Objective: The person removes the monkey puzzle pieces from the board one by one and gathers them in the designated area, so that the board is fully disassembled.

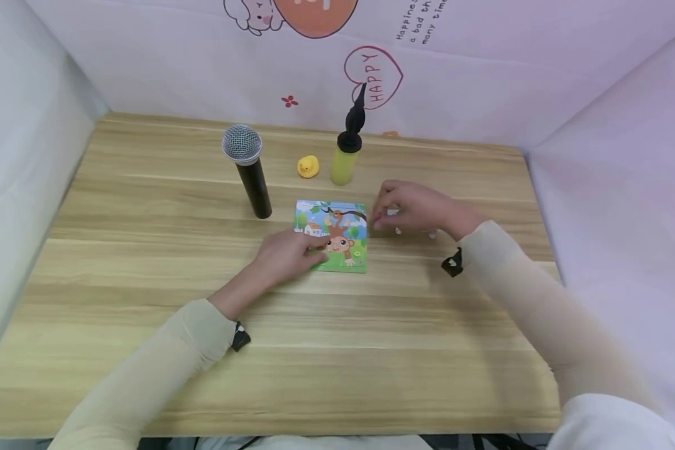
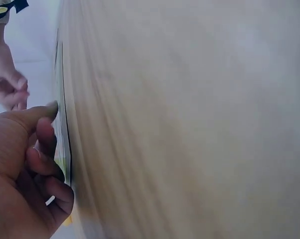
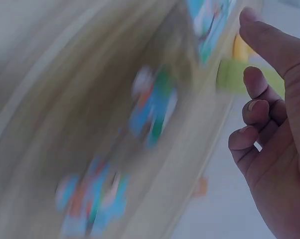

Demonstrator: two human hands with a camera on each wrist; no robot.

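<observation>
A square picture puzzle with a hanging monkey lies flat mid-table. My left hand rests on its lower left part, thumb and a finger reaching over the picture; the left wrist view shows that hand at the puzzle's edge with its other fingers loosely bent. Just right of the puzzle is my right hand, over loose puzzle pieces. In the right wrist view, a blurred blue-and-green puzzle piece and more coloured pieces lie on the table, while the right hand has its thumb and fingers apart, holding nothing.
A black microphone stands at the back left. Behind the puzzle are a small yellow duck and a yellow-green bottle with a black pointed top. White printed cloth walls in the wooden table.
</observation>
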